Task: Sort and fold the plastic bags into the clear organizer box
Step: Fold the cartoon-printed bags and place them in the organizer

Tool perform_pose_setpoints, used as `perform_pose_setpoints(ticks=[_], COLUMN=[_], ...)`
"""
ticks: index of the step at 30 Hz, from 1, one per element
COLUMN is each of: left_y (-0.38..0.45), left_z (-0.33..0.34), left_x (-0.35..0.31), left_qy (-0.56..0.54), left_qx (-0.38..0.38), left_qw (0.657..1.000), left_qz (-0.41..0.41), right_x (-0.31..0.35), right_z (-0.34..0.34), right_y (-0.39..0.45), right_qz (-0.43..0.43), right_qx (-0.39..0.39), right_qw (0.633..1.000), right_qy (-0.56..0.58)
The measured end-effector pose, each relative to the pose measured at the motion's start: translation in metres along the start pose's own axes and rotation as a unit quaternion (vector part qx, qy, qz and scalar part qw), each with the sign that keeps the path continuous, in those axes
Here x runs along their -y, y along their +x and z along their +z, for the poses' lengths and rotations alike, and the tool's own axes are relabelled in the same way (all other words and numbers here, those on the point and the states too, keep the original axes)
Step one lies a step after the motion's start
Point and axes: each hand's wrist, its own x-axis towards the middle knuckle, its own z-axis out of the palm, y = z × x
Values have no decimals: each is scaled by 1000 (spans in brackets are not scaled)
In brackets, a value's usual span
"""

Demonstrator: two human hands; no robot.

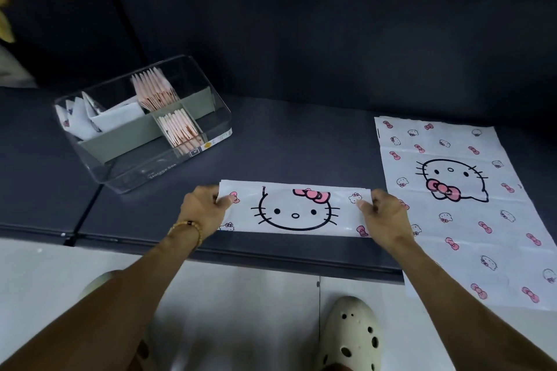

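Two hands hold a folded cat-print bag (pixel 297 209) flat on the dark tabletop (pixel 301 141). The left hand (pixel 205 208) pinches its left end, and the right hand (pixel 384 215) pinches its right end. Another bag (pixel 452 190) lies open at the right. The clear box (pixel 211 122) sits far left with folded bags inside.

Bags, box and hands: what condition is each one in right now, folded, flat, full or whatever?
Folded bag: folded into a long strip, lying on the dark surface, pinched at both ends.
Flat bag: spread out unfolded, near edge hanging over the surface's edge.
Organizer box: open-topped, partly filled with upright folded bags.
Left hand: pinches the strip's left end.
Right hand: pinches its right end.
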Motion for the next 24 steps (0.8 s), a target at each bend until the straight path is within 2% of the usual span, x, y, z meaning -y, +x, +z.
perform_pose_setpoints(ticks=[6, 10, 13, 15, 17, 18, 20, 22, 24], left_y=[6, 12, 9, 3, 0, -2, -4, -5, -3], left_z=[9, 8, 4, 4, 9, 14, 26, 36, 40], left_x=[-4, -4, -5, -7, -10, -12, -12, -4, 7], left_qy=[81, 112, 202, 257, 277, 270, 247, 261, 305], left_qx=[-59, -45, -81, -143, -171, -153, -64, 14, 38], left_qw=[994, 990, 974, 956, 936, 928, 920, 910, 895], left_qz=[-47, -70, -61, 1, 136, 208, 299, 321, 322], right_x=[1, 4, 5, 6, 7, 8, 8, 8, 8], right_z=[12, 12, 11, 11, 10, 10, 10, 10, 10], right_y=[8, 14, 16, 16, 16, 16, 16, 16, 16], right_qz=[23, 52, 69, 76, 76, 76, 76, 77, 83], right_qx=[-30, -16, -2, 1, 1, 1, 1, 0, 2], right_qw=[999, 998, 996, 996, 995, 995, 996, 996, 996], right_qy=[-32, -40, -51, -54, -57, -57, -53, -46, -41])
